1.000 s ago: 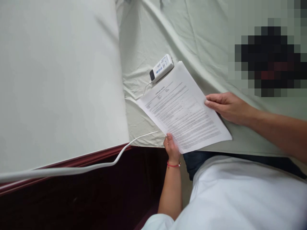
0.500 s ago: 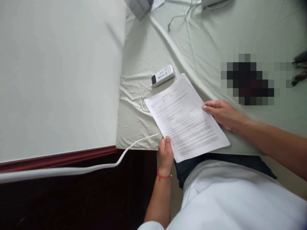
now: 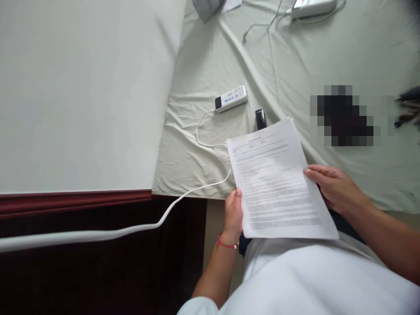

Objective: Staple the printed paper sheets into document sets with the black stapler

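Observation:
A stack of printed paper sheets (image 3: 278, 183) is held in front of my body, print side up, over the near edge of the cloth-covered surface (image 3: 197, 170). My left hand (image 3: 234, 210) grips its left edge near the lower corner, thumb on top. On the opposite edge, my right hand (image 3: 334, 186) pinches the sheets with the thumb above and the fingers mostly underneath. Just past the top edge of the sheets lies a black object (image 3: 260, 119), partly covered by them; its kind is unclear.
A white power bank (image 3: 231, 99) with a thin cable lies beyond the sheets. A white cable (image 3: 183, 199) runs off to the left. At the back are a grey object (image 3: 206, 8) and a white device (image 3: 313, 8) with cords. A pixelated dark patch (image 3: 344, 116) is at right.
The sheets have come closer to my body, turned more upright in view and shifted right, with both hands still on them. The black object beyond their top edge has come into view.

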A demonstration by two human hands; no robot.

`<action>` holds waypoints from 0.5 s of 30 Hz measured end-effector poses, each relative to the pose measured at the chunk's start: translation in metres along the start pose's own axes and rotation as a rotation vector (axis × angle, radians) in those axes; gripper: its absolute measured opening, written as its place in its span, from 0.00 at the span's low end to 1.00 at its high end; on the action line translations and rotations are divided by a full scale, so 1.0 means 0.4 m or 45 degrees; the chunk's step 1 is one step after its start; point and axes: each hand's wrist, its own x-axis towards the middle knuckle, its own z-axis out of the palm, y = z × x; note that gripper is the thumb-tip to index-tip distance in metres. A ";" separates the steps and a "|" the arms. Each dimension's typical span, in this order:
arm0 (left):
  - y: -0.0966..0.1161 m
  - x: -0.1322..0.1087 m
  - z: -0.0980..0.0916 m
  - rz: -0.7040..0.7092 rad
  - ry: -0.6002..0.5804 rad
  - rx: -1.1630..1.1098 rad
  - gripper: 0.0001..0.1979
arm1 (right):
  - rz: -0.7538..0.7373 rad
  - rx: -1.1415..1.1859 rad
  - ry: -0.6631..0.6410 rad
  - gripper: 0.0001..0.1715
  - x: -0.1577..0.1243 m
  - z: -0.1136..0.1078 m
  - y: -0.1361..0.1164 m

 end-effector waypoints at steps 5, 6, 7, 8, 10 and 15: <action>-0.010 -0.026 0.011 -0.188 -0.137 -0.162 0.29 | -0.031 -0.022 0.072 0.01 -0.028 -0.034 0.008; -0.013 -0.033 0.013 -0.193 -0.144 -0.169 0.29 | -0.033 -0.032 0.085 0.01 -0.031 -0.042 0.011; -0.016 -0.038 0.014 -0.196 -0.148 -0.171 0.29 | -0.033 -0.040 0.097 0.00 -0.035 -0.050 0.015; -0.019 -0.043 0.015 -0.201 -0.150 -0.171 0.29 | -0.027 -0.040 0.107 0.01 -0.037 -0.056 0.019; -0.024 -0.050 0.017 -0.218 -0.158 -0.173 0.29 | -0.009 -0.017 0.121 0.02 -0.043 -0.065 0.023; -0.023 -0.045 0.034 -0.196 -0.196 -0.181 0.28 | -0.005 -0.029 0.173 0.04 -0.061 -0.066 0.013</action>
